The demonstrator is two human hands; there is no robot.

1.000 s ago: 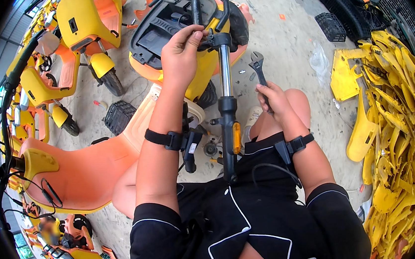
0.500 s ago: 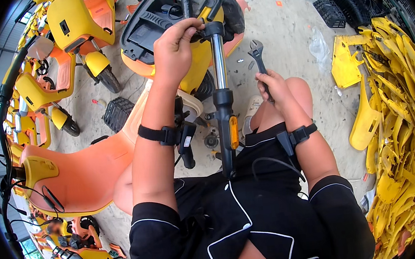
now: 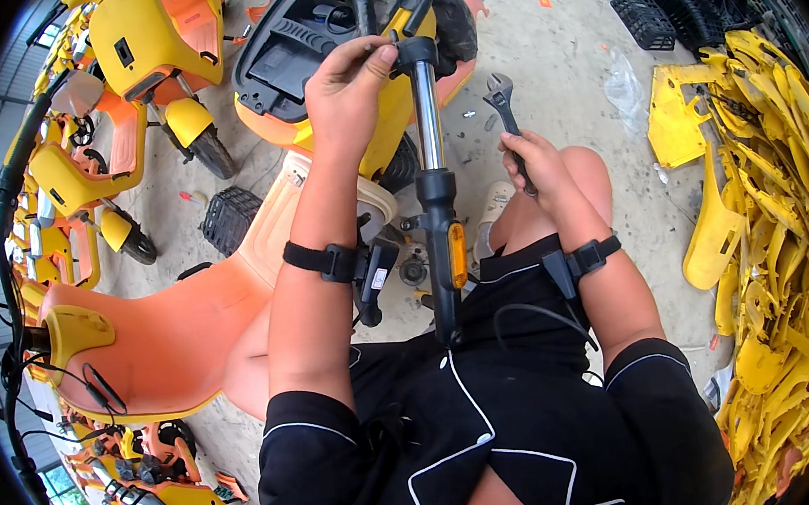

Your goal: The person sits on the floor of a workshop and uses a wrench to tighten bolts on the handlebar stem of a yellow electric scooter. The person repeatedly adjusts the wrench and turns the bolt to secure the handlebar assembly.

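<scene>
Left hand (image 3: 344,104) edged rightward, fingers (image 3: 382,58) beside the fork clamp (image 3: 418,52).

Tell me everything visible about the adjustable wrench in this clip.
The adjustable wrench looks like dark grey metal, with a broader head and a slim handle. Its jaws appear parted, with nothing between them. It slants, head pointing away from the person and slightly left, right of the fork leg. The right hand grips the handle, its end showing below the fingers; nothing else visibly touches it.
</scene>
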